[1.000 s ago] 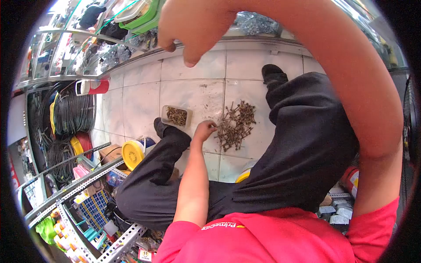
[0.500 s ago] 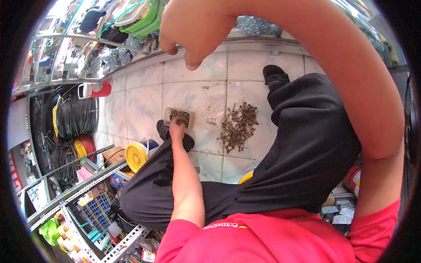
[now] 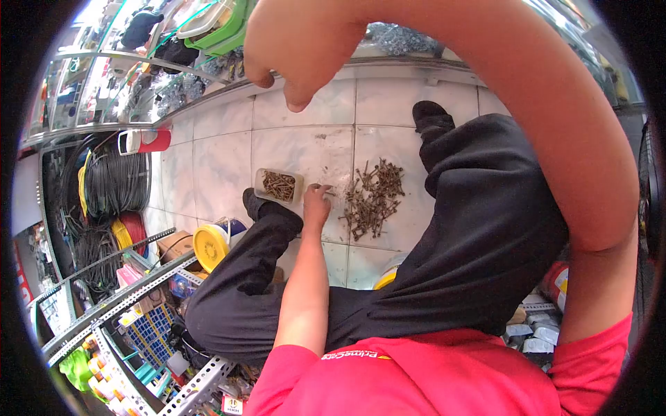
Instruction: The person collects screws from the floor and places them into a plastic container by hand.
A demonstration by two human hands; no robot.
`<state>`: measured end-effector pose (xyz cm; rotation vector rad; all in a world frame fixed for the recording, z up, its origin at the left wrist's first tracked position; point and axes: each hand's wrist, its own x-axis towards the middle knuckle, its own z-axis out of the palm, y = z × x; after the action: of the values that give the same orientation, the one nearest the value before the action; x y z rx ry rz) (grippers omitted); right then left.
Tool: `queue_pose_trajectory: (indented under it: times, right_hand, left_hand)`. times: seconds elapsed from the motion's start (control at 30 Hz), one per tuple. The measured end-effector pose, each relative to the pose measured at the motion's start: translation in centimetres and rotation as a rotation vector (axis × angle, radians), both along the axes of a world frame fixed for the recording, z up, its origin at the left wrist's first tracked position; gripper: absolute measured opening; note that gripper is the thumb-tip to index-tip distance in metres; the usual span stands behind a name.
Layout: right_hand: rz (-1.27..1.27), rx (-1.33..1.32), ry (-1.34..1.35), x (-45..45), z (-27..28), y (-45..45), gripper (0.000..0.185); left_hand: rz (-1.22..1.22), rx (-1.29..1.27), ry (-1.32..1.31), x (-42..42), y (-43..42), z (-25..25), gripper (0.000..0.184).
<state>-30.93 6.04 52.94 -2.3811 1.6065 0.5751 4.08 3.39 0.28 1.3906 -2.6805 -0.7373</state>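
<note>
Left hand (image 3: 317,201): fingers bent narrow, low over floor; whether they pinch something, cannot tell. Right hand (image 3: 305,52), raised farther forward: fingers loosely curled, grip cannot tell. Just left of left hand: one translucent, rectangular plastic tub (image 3: 299,187), long axis sideways, containing slender brown metal screws (image 3: 279,186). Right of left hand: one loose screw pile (image 3: 381,185), rough, pointing many ways, too many to count. Under both: smooth white marbled tiles (image 3: 222,166).

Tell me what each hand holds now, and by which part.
Left hand: cannot tell; anything there is too small to make out. Right hand: nothing visible in it.
</note>
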Motion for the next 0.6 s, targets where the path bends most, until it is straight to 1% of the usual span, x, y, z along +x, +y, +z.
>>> queue_pose_trajectory:
  times: [0.03, 0.13, 0.23, 0.33, 0.4, 0.43, 0.47, 0.53, 0.6]
  right_hand:
    - [-0.056, -0.028, 0.020, 0.6, 0.0, 0.6, 0.042]
    - [-0.106, -0.076, 0.064, 0.8, -0.3, 0.9, 0.043]
    - [-0.053, -0.084, 0.069, 0.7, -0.7, 0.7, 0.044]
    - [0.080, -0.040, 0.034, -0.4, -1.3, -1.4, 0.045]
    - [0.094, -0.060, 0.027, 0.0, -1.4, -1.3, 0.045]
    - [0.052, -0.104, 0.037, 0.5, -1.6, -0.7, 0.046]
    - [0.053, -0.106, 0.037, 0.4, -1.5, -0.6, 0.046]
    - [0.101, -0.071, 0.027, -0.2, -1.2, -1.1, 0.047]
    - [0.109, -0.069, 0.031, 0.1, -0.9, -0.7, 0.048]
  left_hand:
    - [-0.035, -0.067, -0.074, 0.0, 1.0, -0.3, 0.024]
    - [0.051, -0.071, -0.245, 0.1, 2.4, -0.2, 0.025]
    - [0.025, -0.128, -0.202, 0.8, 2.9, 0.0, 0.025]
    - [0.235, 0.262, -0.003, 1.3, 3.7, -0.1, 0.025]
    - [0.214, 0.306, 0.044, 1.9, 4.7, -1.1, 0.025]
    - [0.203, 0.327, 0.068, 2.3, 5.2, -1.9, 0.026]
    - [0.179, 0.295, 0.096, 2.3, 5.5, -2.0, 0.030]
    - [0.241, 0.436, -0.061, 2.0, 5.8, -2.5, 0.033]
    - [0.244, 0.488, -0.097, 1.8, 6.1, -2.4, 0.038]
